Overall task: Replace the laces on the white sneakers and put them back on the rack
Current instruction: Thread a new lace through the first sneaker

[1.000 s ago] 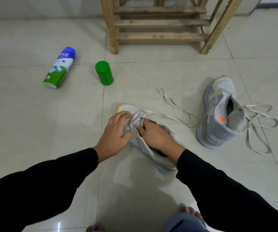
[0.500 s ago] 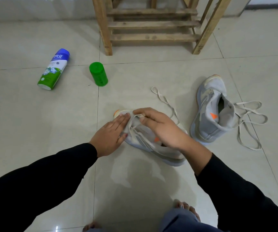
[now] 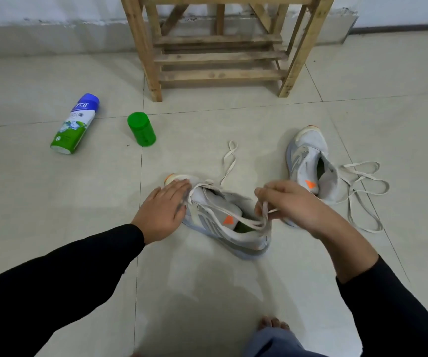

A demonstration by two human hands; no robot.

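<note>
Tiled floor (image 3: 53, 202), rack (image 3: 218, 57) at 12 o'clock. Left hand (image 3: 164, 210) lay flat on near sneaker (image 3: 215, 220) toe, steadying it; right hand (image 3: 298, 204) pinched lace (image 3: 252, 224), likely drawing slack. Second sneaker (image 3: 308, 161) at 2 o'clock.

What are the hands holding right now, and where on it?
The right hand pinches the lace above the sneaker's opening; the left hand only presses flat on its toe.

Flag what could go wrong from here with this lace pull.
1. The left hand only presses flat on the toe of the near sneaker; a hard tug by the right hand on the lace may drag or tip the shoe.
2. The loose lace of the far sneaker lies close beside the right forearm and could snag or get mixed up.
</note>
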